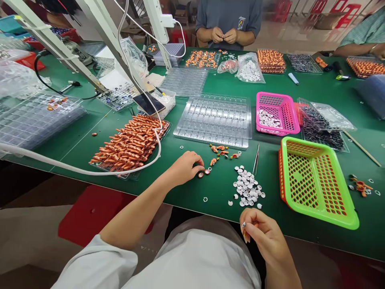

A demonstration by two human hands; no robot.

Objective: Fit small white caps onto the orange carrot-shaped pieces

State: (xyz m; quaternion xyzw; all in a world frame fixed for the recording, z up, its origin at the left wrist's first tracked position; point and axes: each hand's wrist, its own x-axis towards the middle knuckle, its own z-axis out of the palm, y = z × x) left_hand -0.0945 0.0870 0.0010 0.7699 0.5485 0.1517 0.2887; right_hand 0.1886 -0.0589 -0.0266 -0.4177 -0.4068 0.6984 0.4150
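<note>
The small piece [244, 226] is being partly hidden by the right hand [266, 235]; the red basket [281, 176] is being mostly covered by the green basket [350, 218]; a co-worker [221, 16] is being cropped by the top edge; a shirt print [241, 23] is being rendered illegibly small.

Reference point: pink basket [290, 114]; all positions given from it.
Immediately left: stacked clear trays [213, 122]. Well left: phone [144, 105], dark face up, overlapping a white tub [170, 105].
Near side, shifted right: lime-green basket [344, 194], nested over a red basket [281, 180].
Right: thin dark pieces [326, 132] on a clear tray [345, 147], partly under a clear plastic bag [333, 116]; farther right, wooden stick [362, 148], lying aslant.
Far side: light-blue tube [293, 78], lettering not legible. Far side, leftward: clear bag of white pieces [249, 69]. Well beyond, across the table: person in grey T-shirt [222, 16]. Beyond, far right: red stools [350, 14].
</note>
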